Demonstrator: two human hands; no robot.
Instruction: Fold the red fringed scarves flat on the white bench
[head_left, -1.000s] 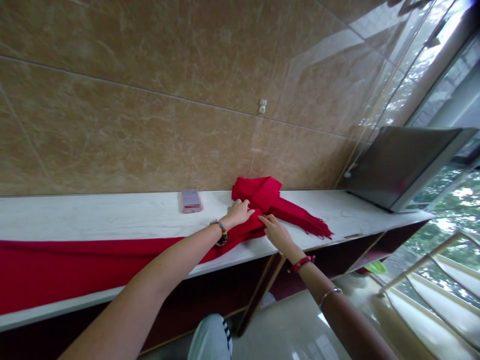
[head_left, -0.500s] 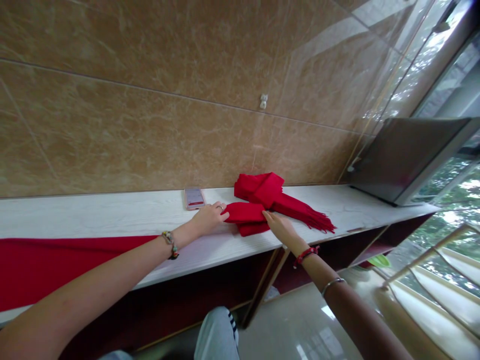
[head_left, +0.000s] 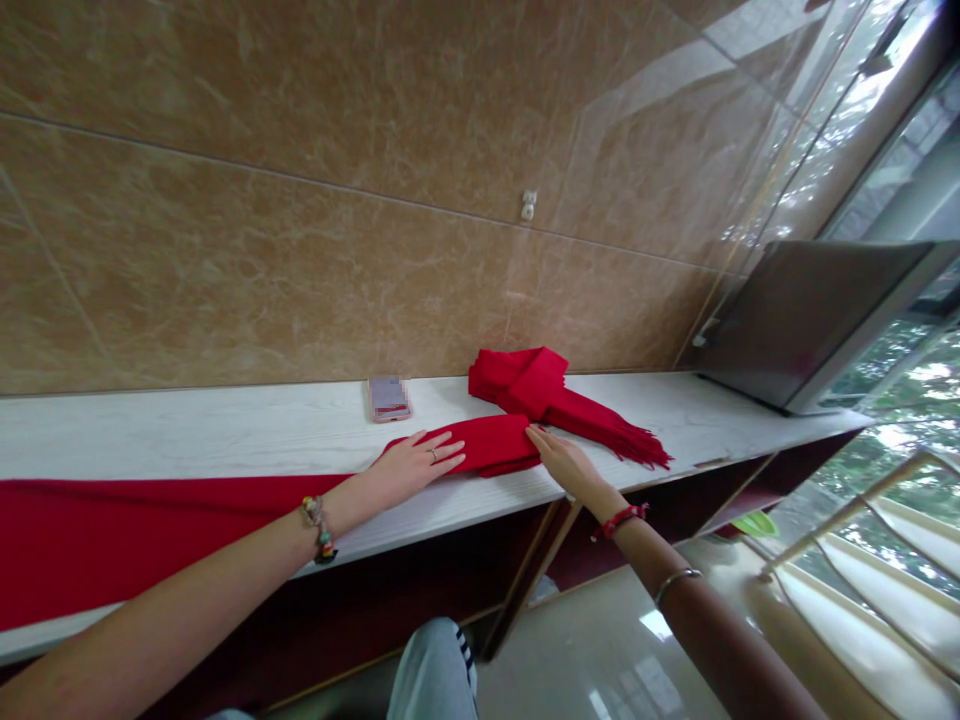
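On table: red cloth, left hand spread atop, right hand at right end, grip unclear. Apparent step: smoothing fold; next calls for aligned edges.

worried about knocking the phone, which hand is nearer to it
Left. The left hand is on red cloth, in front of the phone; the right hand is farther off to the right.

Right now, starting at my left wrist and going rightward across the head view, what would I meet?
Beaded bracelet, left hand, right hand, red bracelet, silver bangle, dark grey box-like object. I left out things whose spans overlap these, such as the red cloth and the phone.
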